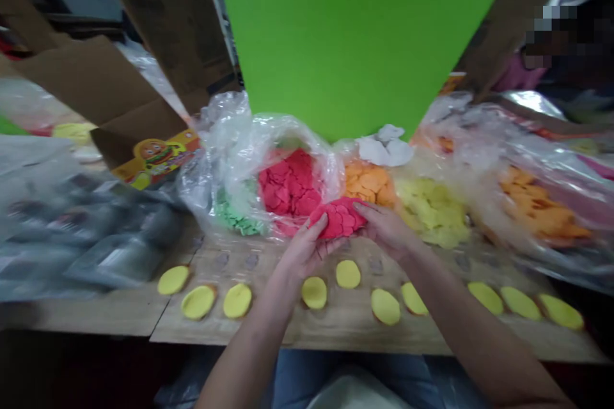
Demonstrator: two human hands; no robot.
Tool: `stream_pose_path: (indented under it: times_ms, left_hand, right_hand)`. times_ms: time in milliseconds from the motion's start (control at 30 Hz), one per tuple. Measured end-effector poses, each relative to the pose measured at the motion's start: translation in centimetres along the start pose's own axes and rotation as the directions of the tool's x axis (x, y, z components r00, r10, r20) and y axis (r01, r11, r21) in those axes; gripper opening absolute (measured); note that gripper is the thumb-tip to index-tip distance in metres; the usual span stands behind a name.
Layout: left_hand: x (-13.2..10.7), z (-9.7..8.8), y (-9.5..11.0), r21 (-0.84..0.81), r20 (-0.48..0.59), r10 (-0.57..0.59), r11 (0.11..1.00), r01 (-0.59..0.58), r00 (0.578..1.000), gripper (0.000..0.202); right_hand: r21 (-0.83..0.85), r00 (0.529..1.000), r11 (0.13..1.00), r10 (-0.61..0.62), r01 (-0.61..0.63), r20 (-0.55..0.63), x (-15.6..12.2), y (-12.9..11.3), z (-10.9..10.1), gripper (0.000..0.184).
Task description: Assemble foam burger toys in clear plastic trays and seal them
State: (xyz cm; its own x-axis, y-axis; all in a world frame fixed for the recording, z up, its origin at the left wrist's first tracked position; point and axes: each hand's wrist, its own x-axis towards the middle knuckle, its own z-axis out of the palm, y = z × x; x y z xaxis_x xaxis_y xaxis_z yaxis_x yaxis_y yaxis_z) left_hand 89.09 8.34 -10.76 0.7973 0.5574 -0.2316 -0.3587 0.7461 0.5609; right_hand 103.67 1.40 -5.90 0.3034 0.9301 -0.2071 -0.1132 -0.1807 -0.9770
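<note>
Lying nearest you, soft yellow ovals sit in a loose row on the pale wooden table. Just past them, your left hand and right hand both close on a clump of red pieces, thin, flat and foam-like. It sits between your fingertips, just above the tabletop. Beyond it, crinkled clear plastic bags hold more red, green, orange and yellow cutouts. Behind those stand a smooth green board and brown cardboard boxes.
</note>
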Motion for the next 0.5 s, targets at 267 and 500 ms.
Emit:
stream_pose_path:
  times_ms: [267,500]
  left_hand:
    - [0.9,5.8,-8.4,-0.082,0.128,-0.17,0.98,0.181,0.977,0.037]
    - [1.0,9.6,-14.0,0.011,0.112,-0.278,0.96,0.278,0.954,0.036]
  right_hand:
    - [-0.625,0.876,0.749,-0.433,0.219,-0.213,-7.6,2.4,-4.2,0.022]
    - [-0.331,0.803,0.94,-0.259,0.083,-0.537,-12.1,4.4,-8.3,0.027]
